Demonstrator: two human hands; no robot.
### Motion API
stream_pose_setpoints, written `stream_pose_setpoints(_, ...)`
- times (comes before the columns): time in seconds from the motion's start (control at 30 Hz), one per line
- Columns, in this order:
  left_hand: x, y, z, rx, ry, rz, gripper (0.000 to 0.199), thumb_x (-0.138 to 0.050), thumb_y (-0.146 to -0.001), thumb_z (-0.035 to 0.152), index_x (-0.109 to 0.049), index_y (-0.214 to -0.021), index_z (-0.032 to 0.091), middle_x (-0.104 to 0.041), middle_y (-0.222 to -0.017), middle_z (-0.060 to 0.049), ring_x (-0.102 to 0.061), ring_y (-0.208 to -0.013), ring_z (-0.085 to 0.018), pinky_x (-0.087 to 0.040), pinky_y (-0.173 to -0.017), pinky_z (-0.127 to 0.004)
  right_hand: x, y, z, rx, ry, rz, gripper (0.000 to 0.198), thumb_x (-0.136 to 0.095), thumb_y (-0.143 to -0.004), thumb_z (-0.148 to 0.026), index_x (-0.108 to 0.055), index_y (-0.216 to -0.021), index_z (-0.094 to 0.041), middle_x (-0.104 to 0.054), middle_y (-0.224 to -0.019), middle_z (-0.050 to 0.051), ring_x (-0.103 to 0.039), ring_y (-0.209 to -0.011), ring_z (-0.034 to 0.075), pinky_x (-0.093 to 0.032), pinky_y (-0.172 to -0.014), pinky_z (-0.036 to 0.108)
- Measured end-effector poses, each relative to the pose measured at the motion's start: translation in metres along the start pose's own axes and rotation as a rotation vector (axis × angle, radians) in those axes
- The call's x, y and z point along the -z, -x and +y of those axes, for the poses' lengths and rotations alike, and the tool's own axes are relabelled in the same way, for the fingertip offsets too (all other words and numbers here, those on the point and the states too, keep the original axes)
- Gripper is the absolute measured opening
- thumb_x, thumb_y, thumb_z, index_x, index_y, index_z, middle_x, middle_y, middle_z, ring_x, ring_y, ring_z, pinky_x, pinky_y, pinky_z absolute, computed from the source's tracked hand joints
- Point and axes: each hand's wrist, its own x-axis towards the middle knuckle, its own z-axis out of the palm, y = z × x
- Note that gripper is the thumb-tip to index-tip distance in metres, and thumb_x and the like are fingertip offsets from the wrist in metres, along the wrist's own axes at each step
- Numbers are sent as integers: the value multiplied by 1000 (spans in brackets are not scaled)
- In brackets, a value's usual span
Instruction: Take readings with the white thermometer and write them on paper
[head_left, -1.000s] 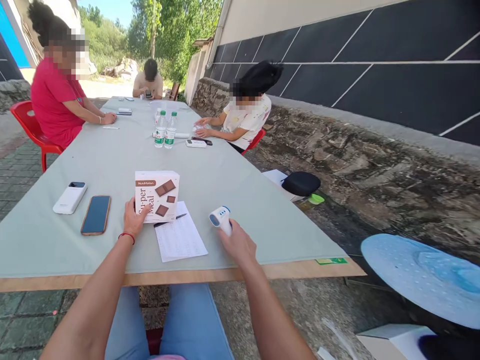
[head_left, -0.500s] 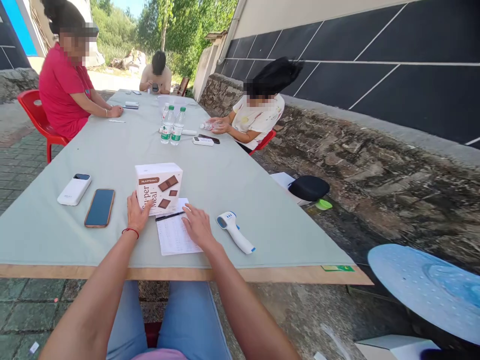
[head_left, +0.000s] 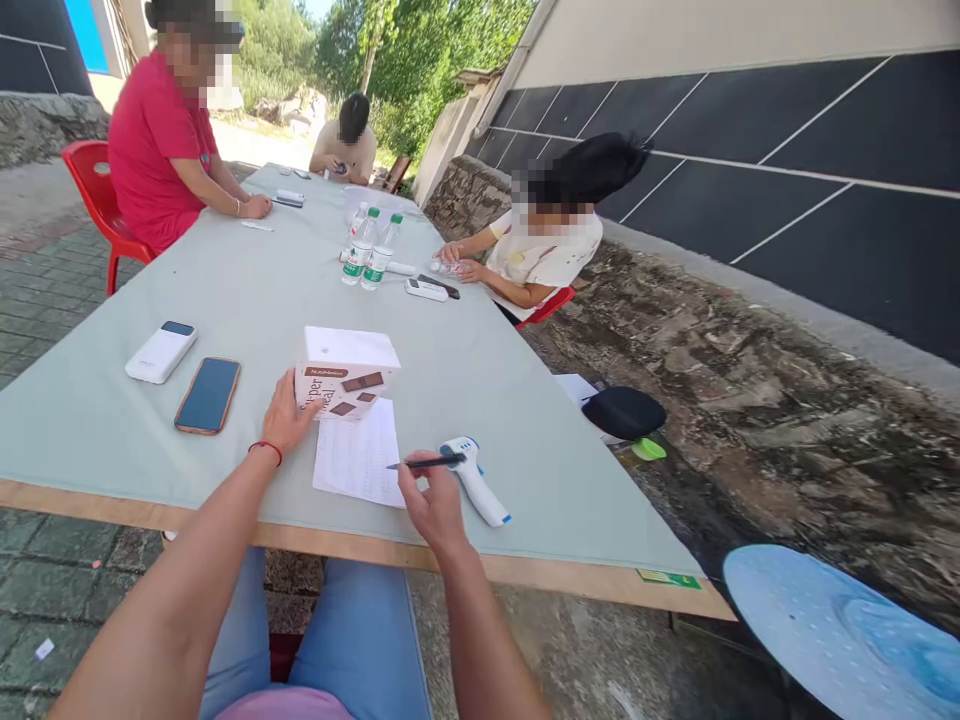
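Observation:
My left hand [head_left: 289,412] grips the left edge of a white box [head_left: 346,350] with chocolate pieces printed on its front, thumb across the front face. The box stands at the far end of a sheet of paper [head_left: 354,462] with faint printed rows. Above the sheet's right edge, my right hand [head_left: 435,508] holds a black pen [head_left: 429,462] between thumb and fingers, its tip pointing left. Just right of that hand lies a white and blue infrared thermometer [head_left: 481,488], partly behind the pen's end.
A phone [head_left: 208,395] and a white power bank [head_left: 162,352] lie to the left on the table [head_left: 247,490]. Farther off stand several water bottles [head_left: 377,255], with another power bank [head_left: 426,289] near them. Three people sit around the table. A blue hat [head_left: 832,620] is at lower right.
My right hand has picked up the pen from the paper and moved right and nearer to me. The box has shifted and tipped a little under my left hand. The view has turned slightly.

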Motion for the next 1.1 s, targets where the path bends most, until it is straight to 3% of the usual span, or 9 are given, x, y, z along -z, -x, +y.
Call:
stream_pose_setpoints(0.07,-2,0,-1,-1,-50,-31,75,-59,-83,45,-27,-146,22,-46,-141,-13,-44,-132,-29,-39,-107,-46,-13,9,-13,-114,-282,98,13,-55,-78,-34,-52,-79,-21,-57,-68,-2,-55,-63,16,-45,-64,30)
stream_pose_setpoints(0.2,-3,5,-1,12,-214,-117,107,-74,-67,40,-12,-150,17,-37,-150,-19,-37,-138,-34,-31,-112,-49,-52,21,-32,-323,-600,8,23,-51,-76,-36,-61,-87,-18,-63,-67,1,-61,-64,18,-49,-66,34)
stream_pose_setpoints(0.3,0,17,-3,-11,-365,-196,123,-78,-59,47,-5,-151,12,-27,-154,-24,-25,-144,-36,-13,-118,-54,-70,26,-34,-376,-546,11,23,-56,-69,-38,-63,-80,-18,-64,-67,1,-59,-63,17,-48,-65,33)
stream_pose_setpoints(0.4,6,32,-7,-52,-475,-272,122,-74,-59,60,-9,-150,10,-22,-156,-27,-19,-146,-37,-4,-118,-55,-74,29,-31,-362,-441,55,18,-58,-64,-35,-61,-73,-20,-62,-66,0,-54,-61,16,-46,-61,30)
stream_pose_setpoints(0.63,19,51,-11,-120,-538,-389,124,-69,-56,70,-16,-150,9,-19,-157,-27,-16,-147,-37,-4,-118,-53,-72,28,-29,-348,-371,-25,17,-57,-64,-35,-62,-67,-19,-62,-62,1,-53,-60,17,-45,-60,30)
stream_pose_setpoints(1.1,17,54,-11,-130,-552,-358,125,-70,-54,68,-18,-150,8,-19,-156,-29,-18,-147,-37,-5,-118,-52,-74,33,-26,-293,-249,-104,20,-54,-68,-38,-63,-68,-20,-62,-62,0,-55,-60,18,-44,-63,32)
